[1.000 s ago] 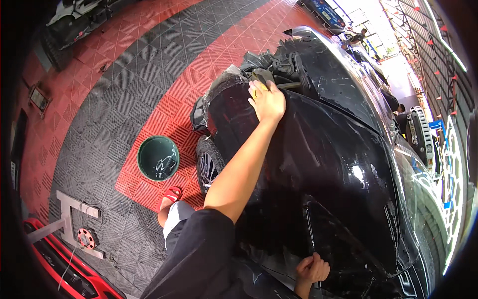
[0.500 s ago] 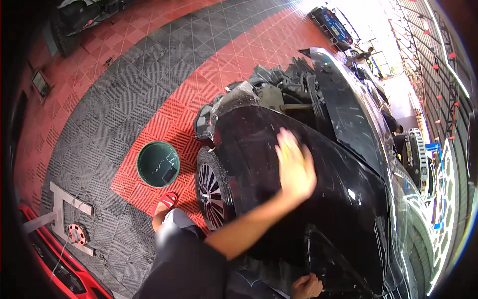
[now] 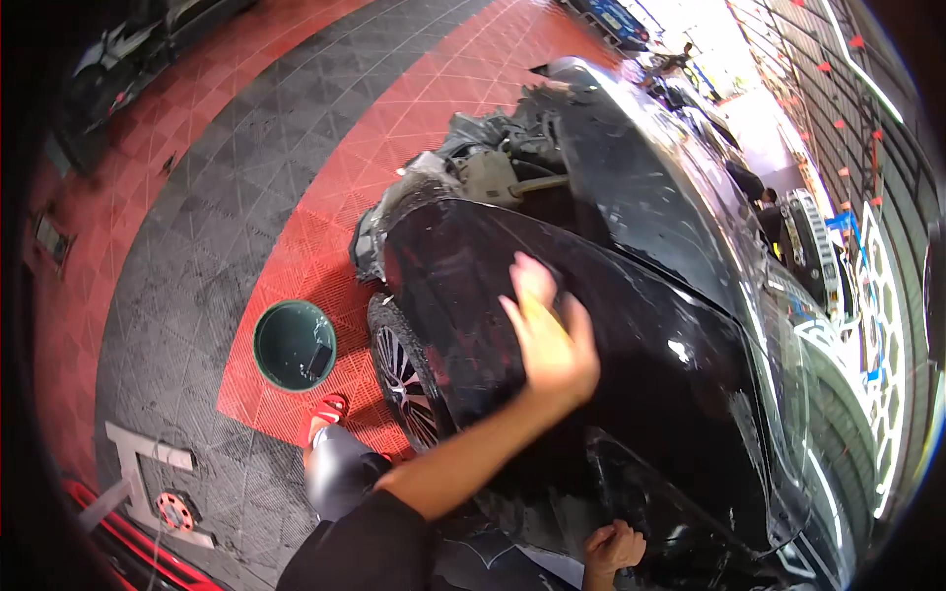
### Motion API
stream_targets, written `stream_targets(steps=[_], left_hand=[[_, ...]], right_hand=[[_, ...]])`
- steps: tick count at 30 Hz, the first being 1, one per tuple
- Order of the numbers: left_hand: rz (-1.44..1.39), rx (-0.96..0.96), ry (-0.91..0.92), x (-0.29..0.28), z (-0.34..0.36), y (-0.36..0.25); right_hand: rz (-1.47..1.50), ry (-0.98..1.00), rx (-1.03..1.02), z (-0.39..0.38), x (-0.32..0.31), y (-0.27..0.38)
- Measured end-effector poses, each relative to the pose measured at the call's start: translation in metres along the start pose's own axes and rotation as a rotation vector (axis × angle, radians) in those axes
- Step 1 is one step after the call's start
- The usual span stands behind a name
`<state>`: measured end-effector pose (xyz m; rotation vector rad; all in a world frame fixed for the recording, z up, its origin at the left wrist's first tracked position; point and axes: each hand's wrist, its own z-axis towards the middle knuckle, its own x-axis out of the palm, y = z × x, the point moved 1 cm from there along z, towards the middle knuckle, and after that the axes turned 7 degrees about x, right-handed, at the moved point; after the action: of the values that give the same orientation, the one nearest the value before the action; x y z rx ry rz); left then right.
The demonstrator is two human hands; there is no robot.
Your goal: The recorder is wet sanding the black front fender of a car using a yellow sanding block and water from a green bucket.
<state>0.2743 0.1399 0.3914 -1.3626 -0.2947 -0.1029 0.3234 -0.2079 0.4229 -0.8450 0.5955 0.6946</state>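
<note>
My left hand (image 3: 552, 340) lies on the glossy black front fender (image 3: 660, 424) of a car, its fingers stretched and partly spread. Motion blurs it; a yellowish patch shows between the fingers, and whatever lies under the palm is hidden. Close to the lower edge, my right hand (image 3: 613, 548) is closed, its fingers curled beside the fender's lower end. I cannot make out what it holds, if anything. Left of the fender stands the front wheel (image 3: 402, 379) with silver spokes. Beyond my left hand the car's front is stripped, showing bare parts (image 3: 488, 177) under a dark hood (image 3: 641, 167).
A green bucket (image 3: 295, 345) with liquid and a dark block inside stands on the red-and-grey tiled floor (image 3: 227, 207), near my sandalled foot (image 3: 328, 407). At the lower left is a grey metal stand (image 3: 138, 473) with a red ring (image 3: 175, 511). Other vehicles and a person are farther off.
My left hand has slid a little across the fender, its fingers now spread wider. The whole view has shifted slightly; my right hand stays near the lower edge.
</note>
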Motion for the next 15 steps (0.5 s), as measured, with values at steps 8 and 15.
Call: stream_targets(steps=[8,15], left_hand=[[-0.393,0.131,-0.098,0.032,-0.037,-0.042],[0.165,0.497,0.317,-0.001,-0.071,-0.066]], right_hand=[[0.048,-0.079,-0.008,0.004,0.009,0.006],[0.181,-0.092,0.005,0.007,0.002,0.001]])
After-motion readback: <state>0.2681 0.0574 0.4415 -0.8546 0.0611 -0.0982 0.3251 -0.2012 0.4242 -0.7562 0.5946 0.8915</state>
